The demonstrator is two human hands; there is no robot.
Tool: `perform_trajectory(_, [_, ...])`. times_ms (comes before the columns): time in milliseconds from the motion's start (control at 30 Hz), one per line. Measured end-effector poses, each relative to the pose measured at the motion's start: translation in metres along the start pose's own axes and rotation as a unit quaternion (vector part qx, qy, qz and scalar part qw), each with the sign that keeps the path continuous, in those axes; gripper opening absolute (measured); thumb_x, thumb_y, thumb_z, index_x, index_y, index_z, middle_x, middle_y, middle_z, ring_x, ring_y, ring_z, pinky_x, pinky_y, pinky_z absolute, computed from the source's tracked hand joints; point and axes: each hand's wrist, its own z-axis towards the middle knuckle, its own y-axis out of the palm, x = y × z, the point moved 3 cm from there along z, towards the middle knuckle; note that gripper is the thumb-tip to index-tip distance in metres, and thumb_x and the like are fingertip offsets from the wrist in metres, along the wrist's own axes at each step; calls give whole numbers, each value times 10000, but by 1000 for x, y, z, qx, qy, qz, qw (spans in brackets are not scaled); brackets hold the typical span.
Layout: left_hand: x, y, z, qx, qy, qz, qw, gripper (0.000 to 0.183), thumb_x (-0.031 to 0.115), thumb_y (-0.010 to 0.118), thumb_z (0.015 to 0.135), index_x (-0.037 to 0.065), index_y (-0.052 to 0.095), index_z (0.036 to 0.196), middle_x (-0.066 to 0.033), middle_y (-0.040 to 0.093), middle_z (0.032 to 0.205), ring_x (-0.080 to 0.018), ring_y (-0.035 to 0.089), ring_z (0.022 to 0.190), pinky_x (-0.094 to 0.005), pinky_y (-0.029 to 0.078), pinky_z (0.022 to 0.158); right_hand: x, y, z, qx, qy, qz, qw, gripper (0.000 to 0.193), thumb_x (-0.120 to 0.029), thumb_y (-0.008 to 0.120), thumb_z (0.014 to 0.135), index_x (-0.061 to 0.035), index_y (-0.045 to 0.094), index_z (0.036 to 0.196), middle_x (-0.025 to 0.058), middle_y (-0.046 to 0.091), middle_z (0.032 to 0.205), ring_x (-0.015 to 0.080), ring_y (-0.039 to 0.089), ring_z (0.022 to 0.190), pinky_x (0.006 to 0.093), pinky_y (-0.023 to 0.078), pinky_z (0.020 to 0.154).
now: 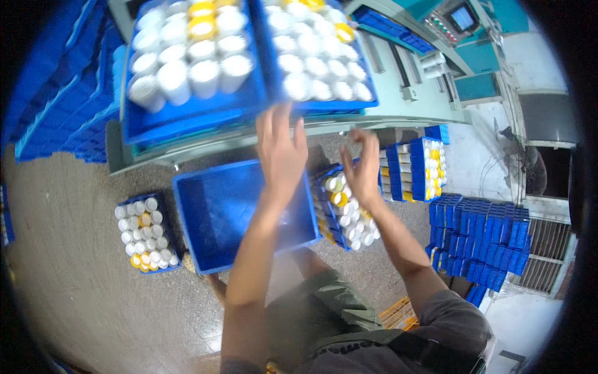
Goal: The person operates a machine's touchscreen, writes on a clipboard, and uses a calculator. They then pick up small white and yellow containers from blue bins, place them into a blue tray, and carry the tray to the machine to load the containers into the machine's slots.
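Note:
My left hand (281,149) reaches up to the front edge of the blue crates on the machine's ledge, fingers stretched out and nothing seen in them. Whether it touches the crate is blurred. To its right hangs my right hand (363,163), just below the ledge, fingers apart and a little bent, holding nothing visible. The left crate (187,121) carries rows of upright white cylinders (172,81) with a few yellow ones. A second crate (355,103) beside it is filled likewise. Below my left forearm sits a large blue bin (212,212) with no cylinders visible in it.
On the floor stand a crate of cylinders (146,234) at left and another crate (349,215) at right. Blue crates (479,237) are stacked farther right, and more blue stacks (68,81) rise at far left. The pale machine ledge (398,118) runs across; a control panel (458,22) sits beyond.

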Motion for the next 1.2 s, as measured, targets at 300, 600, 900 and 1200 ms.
perform_trajectory(300, [3, 106, 67, -200, -211, 334, 897, 196, 197, 642, 842, 17, 713, 873, -219, 705, 865, -381, 698, 836, -459, 552, 732, 96, 1, 117, -206, -106, -65, 971, 302, -269, 781, 743, -120, 659, 975, 138, 594, 1077, 324, 529, 1074, 440, 405, 902])
perform_trajectory(600, [26, 95, 85, -204, -190, 328, 903, 189, 121, 611, 769, 33, 748, 865, -234, 699, 913, -398, 689, 871, -459, 549, 757, 116, 13, 128, -215, -197, -47, 955, 384, -398, 726, 813, -49, 693, 971, 147, 701, 908, 356, 635, 967, 443, 484, 851])
perform_trajectory(900, [118, -73, 1, -104, -92, 104, 985, 140, 132, 656, 794, 36, 583, 724, -145, 599, 756, -360, 615, 679, -449, 488, 578, 100, -11, 167, -315, -125, -80, 938, 256, -238, 801, 732, -48, 723, 886, 141, 701, 834, 291, 655, 714, 378, 501, 674])
perform_trajectory(1200, [26, -307, -239, -162, -403, 306, 847, 139, 136, 709, 748, 49, 696, 855, -138, 680, 866, -351, 654, 717, -442, 534, 642, -125, -96, 55, -292, -144, -33, 945, 250, 101, 720, 699, -32, 726, 911, 92, 685, 836, 195, 643, 734, 308, 516, 717])
